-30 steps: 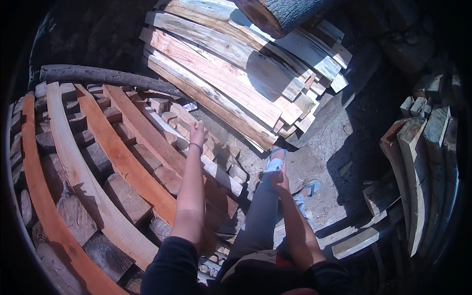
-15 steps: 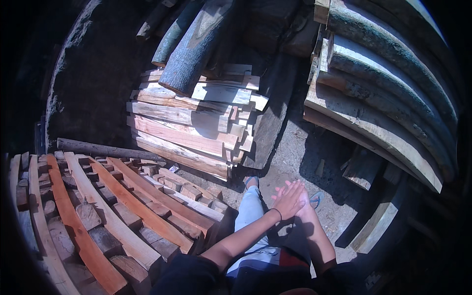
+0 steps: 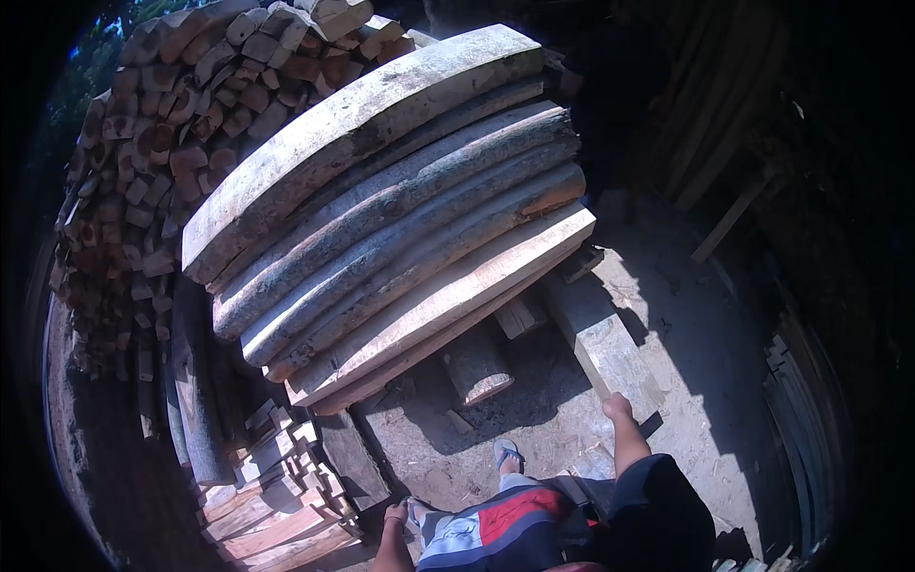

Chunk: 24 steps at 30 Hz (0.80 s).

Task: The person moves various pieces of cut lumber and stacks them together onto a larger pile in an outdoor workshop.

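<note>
Wooden slabs (image 3: 400, 229) lie stacked on blocks (image 3: 477, 367), off the ground, at twelve o'clock. The right hand (image 3: 618, 408), fingers curled and empty, hangs beside a beam (image 3: 600, 338); the left hand (image 3: 396, 516) at six o'clock holds nothing, closure unclear.

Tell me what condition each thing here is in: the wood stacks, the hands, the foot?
Stack of long bark-edged wooden slabs: piled flat on short wooden supports.
Pile of short split firewood: stacked high, ends outward.
Pale squared timber beam: lying on the ground.
Left hand: empty, hanging low.
Right hand: at the beam's near end.
Sandalled foot: planted on dirt.
</note>
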Each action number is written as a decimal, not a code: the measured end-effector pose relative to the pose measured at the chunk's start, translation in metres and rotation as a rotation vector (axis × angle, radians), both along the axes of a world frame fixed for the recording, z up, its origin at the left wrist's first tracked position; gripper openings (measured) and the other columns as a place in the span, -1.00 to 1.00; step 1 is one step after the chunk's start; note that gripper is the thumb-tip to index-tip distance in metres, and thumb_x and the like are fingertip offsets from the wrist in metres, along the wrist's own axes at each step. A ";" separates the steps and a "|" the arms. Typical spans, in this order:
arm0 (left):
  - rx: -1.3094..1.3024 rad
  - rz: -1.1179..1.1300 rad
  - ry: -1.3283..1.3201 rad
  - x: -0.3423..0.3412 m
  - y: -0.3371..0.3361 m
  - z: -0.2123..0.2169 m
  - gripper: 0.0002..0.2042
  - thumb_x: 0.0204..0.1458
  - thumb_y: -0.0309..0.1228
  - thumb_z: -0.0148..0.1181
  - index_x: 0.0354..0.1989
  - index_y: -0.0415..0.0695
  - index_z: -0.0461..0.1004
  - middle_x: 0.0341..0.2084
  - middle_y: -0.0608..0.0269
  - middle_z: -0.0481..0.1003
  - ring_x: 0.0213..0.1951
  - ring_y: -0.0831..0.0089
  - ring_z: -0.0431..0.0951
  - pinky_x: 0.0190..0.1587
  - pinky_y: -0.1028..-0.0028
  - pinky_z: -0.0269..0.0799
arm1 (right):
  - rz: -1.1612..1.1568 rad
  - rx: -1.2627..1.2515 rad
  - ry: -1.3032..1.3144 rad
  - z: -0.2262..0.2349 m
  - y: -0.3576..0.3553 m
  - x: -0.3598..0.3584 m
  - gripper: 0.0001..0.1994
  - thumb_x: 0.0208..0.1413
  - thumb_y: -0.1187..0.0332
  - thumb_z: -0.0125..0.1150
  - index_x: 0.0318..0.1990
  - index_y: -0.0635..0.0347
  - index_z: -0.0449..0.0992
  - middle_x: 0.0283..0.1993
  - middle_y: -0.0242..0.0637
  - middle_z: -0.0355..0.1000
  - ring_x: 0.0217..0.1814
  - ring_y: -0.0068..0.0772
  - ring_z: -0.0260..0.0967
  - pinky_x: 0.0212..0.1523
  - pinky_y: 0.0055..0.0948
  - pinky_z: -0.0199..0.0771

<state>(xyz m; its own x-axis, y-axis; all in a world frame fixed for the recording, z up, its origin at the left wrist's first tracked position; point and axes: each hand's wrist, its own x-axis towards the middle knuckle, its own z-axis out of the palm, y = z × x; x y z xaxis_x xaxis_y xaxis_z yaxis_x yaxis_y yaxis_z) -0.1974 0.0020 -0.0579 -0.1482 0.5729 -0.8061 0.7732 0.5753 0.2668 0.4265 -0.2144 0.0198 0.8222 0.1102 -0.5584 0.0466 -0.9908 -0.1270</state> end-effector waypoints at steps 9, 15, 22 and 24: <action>-0.078 -0.287 -0.319 0.197 0.005 0.069 -0.64 0.06 -0.08 0.03 -0.18 -0.13 0.41 -0.40 0.35 0.46 -0.40 0.51 0.44 -0.46 0.45 0.32 | -0.550 0.290 0.453 -0.085 -0.114 -0.075 -0.68 -0.02 0.33 -0.05 -0.12 0.27 0.43 -0.35 -0.03 0.45 -0.40 -0.25 0.46 -0.51 -0.24 0.40; -0.089 -0.320 -0.371 0.223 0.003 0.099 -0.63 0.05 -0.07 0.04 -0.14 -0.10 0.40 -0.31 0.31 0.48 -0.34 0.43 0.47 -0.34 0.32 0.37 | -0.352 0.459 0.759 -0.049 -0.065 -0.124 -0.65 0.01 0.30 -0.06 -0.01 0.10 0.35 -0.23 -0.11 0.42 -0.40 -0.25 0.44 -0.50 -0.25 0.40; -0.030 -0.269 -0.319 0.119 -0.003 0.063 -0.68 0.04 -0.15 0.04 -0.24 -0.16 0.45 -0.44 0.22 0.48 -0.42 0.41 0.47 -0.38 0.36 0.38 | -0.649 0.629 0.797 -0.027 -0.052 -0.051 -0.61 0.16 0.12 -0.05 0.07 0.09 0.28 0.08 -0.25 0.31 0.05 -0.22 0.31 -0.02 -0.14 0.36; -0.062 -0.294 -0.289 0.085 -0.006 0.060 -0.70 0.03 -0.19 0.04 -0.30 -0.21 0.47 -0.53 0.26 0.46 -0.50 0.43 0.44 -0.43 0.44 0.37 | -0.802 0.773 0.632 -0.002 -0.050 -0.005 -0.56 0.17 0.11 -0.06 0.14 0.08 0.19 0.14 -0.21 0.25 0.12 -0.14 0.25 0.03 -0.08 0.31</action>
